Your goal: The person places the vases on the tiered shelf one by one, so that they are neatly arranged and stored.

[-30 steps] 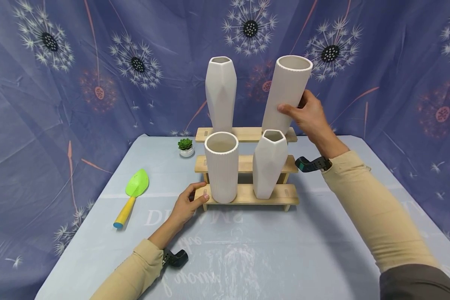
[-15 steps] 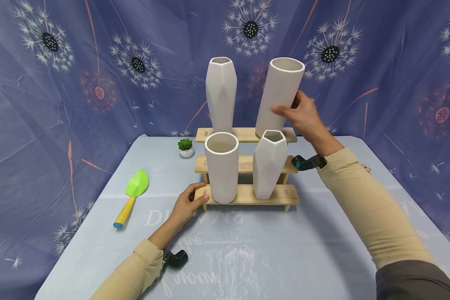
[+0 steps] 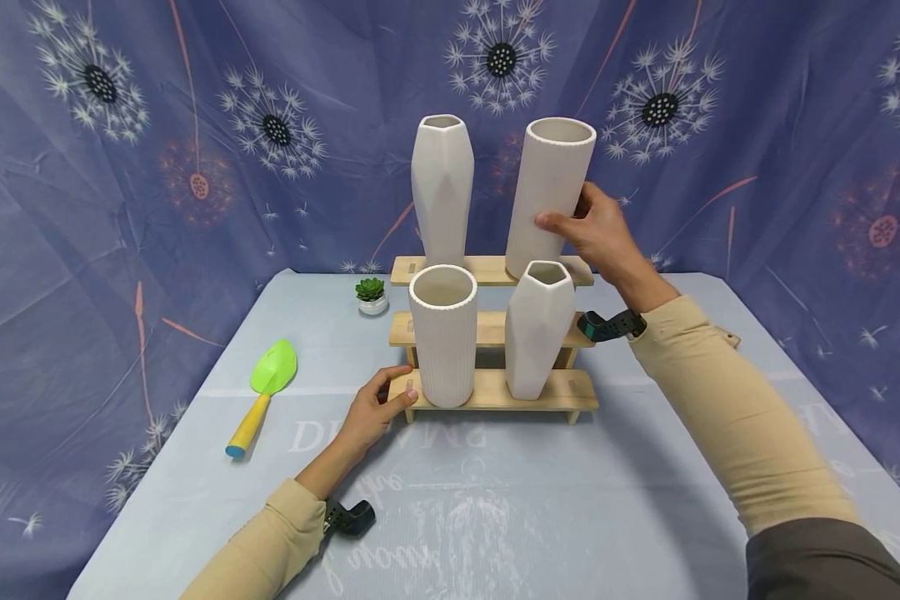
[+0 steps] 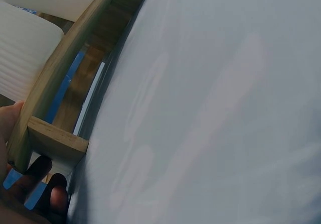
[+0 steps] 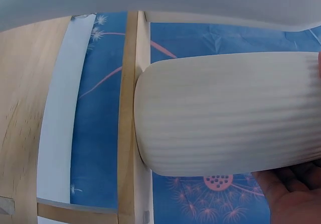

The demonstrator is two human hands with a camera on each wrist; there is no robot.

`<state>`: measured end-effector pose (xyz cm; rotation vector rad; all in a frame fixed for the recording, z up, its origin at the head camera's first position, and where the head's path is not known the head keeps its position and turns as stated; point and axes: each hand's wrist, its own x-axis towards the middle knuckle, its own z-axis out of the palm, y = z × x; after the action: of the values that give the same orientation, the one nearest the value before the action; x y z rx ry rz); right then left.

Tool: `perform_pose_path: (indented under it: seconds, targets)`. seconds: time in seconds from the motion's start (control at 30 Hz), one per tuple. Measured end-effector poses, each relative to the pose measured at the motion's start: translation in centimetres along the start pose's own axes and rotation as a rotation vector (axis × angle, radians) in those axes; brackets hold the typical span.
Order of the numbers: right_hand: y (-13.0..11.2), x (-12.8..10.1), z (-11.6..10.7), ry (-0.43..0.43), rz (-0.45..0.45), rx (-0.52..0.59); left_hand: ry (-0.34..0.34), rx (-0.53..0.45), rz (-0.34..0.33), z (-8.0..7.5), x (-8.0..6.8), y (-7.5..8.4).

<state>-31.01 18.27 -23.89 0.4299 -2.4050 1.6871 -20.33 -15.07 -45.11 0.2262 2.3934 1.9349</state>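
My right hand [image 3: 602, 233] holds a white ribbed cylindrical vase [image 3: 553, 183] round its side, thumb at the front. The vase's base meets the right part of the top shelf [image 3: 487, 268], and in the head view it looks slightly tilted. In the right wrist view the ribbed vase [image 5: 225, 113] has its base against the shelf edge. My left hand [image 3: 369, 414] grips the left end of the wooden tiered rack [image 3: 572, 387]; the left wrist view has its fingers [image 4: 32, 179] curled beneath the lowest shelf, by the leg [image 4: 57, 133].
A faceted vase [image 3: 442, 187] stands on the top shelf's left. Lower down stand another ribbed vase [image 3: 446, 342] and a shorter faceted vase [image 3: 537, 333]. A small potted succulent [image 3: 372, 296] and a green trowel [image 3: 272, 371] with a yellow handle lie left on the table [image 3: 510, 517].
My right hand has moved left and slightly down with the ribbed vase, which now leans less and sits farther left on the top shelf. The left hand has stayed put.
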Motion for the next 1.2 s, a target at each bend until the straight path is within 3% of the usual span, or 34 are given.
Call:
perform_pose_path:
  seconds: [0.33, 0.6, 0.73, 0.97, 1.2]
  targets:
    - [0.0, 0.1, 0.2, -0.002, 0.032, -0.048, 0.009, 0.013, -0.003, 0.0, 0.1, 0.0]
    - [0.1, 0.4, 0.4, -0.010, 0.037, -0.059, -0.026, 0.015, -0.039, -0.2, -1.0, 2.8]
    - [0.2, 0.5, 0.4, -0.009, 0.050, -0.058, -0.027, 0.023, -0.049, -0.1, -1.2, 3.1]
    - [0.3, 0.7, 0.4, -0.009, 0.061, -0.067, -0.026, 0.012, -0.035, 0.0, -1.0, 2.8]
    - [0.4, 0.7, 0.5, -0.014, 0.045, -0.063, -0.009, -0.004, -0.030, -0.1, -0.1, 0.5]
